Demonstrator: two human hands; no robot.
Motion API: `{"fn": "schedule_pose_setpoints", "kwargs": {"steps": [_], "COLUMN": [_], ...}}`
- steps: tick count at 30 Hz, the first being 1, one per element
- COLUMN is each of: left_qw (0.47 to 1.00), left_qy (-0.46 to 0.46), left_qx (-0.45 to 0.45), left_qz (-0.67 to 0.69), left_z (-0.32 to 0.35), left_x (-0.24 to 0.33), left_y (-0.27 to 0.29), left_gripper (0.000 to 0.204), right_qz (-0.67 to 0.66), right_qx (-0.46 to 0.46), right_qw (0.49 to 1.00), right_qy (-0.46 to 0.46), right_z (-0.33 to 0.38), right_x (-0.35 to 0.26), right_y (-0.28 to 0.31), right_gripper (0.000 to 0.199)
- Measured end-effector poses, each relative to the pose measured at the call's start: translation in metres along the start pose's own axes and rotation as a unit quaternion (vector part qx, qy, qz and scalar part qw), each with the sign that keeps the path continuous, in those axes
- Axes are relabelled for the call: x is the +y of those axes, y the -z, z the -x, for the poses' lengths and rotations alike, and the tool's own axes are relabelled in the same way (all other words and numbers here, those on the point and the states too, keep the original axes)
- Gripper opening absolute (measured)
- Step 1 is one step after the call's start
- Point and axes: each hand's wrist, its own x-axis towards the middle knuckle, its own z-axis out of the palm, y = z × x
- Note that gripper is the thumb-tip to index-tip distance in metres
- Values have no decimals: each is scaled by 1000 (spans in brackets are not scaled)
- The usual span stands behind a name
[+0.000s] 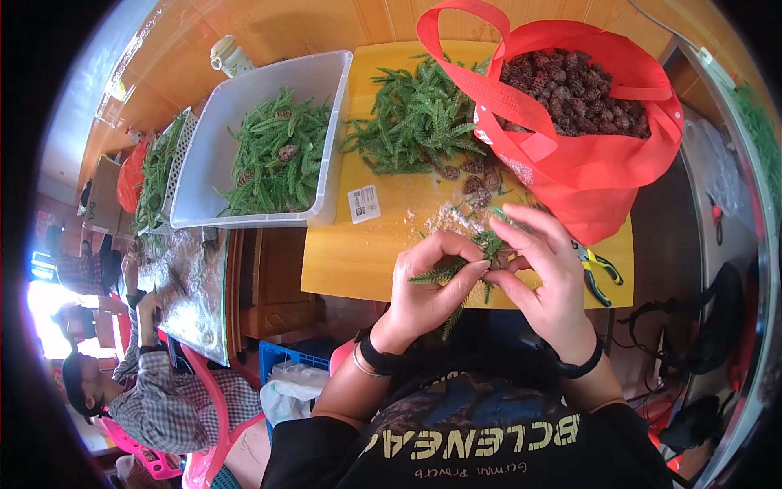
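Just past the near edge of the yellow tabletop (342,261), both hands meet around an artificial pine sprig (437,275). My left hand (419,281) is closed, pinching the sprig between thumb and forefinger. A small brown pine cone (500,262) appears at the sprig's centre, partly covered by fingers. The fingertips of my right hand (550,281) close on this cone and the greenery beside it. Loose pine cones (476,191) and pale crumbs lie beyond the hands. Behind them is a heap of green sprigs (419,118).
A red bag (586,183) full of pine cones (562,90) stands at the back right. Pliers (599,273) lie near the right edge. A clear plastic bin (326,191) holds finished-looking sprigs with cones. A white label (364,204) lies beside it. At left, another person (175,399) sits working.
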Motion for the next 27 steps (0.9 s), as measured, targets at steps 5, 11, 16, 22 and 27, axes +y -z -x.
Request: {"fn": "schedule_pose_setpoints", "kwargs": {"steps": [5,11,16,22,27], "left_qw": [998,985,998,980,981], "left_qy": [35,38,-63,81,52], "left_qx": [-20,67,-5,-45,-59], "left_qz": [44,154,-24,179,175], "left_z": [1,1,-1,-1,1], "left_x": [-1,2,-6,-1,-5], "left_y": [2,-9,-2,0,-1], "left_gripper": [11,8,13,23,26], "right_qz": [-22,-29,-27,-32,-26], "right_qx": [-38,-24,-18,-11,-20], "right_qw": [999,999,999,999,999], "right_qy": [19,17,18,20,26], "right_z": [1,1,1,4,5], "right_x": [5,9,8,8,4], "right_y": [1,-1,-1,-1,1], "right_gripper": [42,37,36,35,36]}}
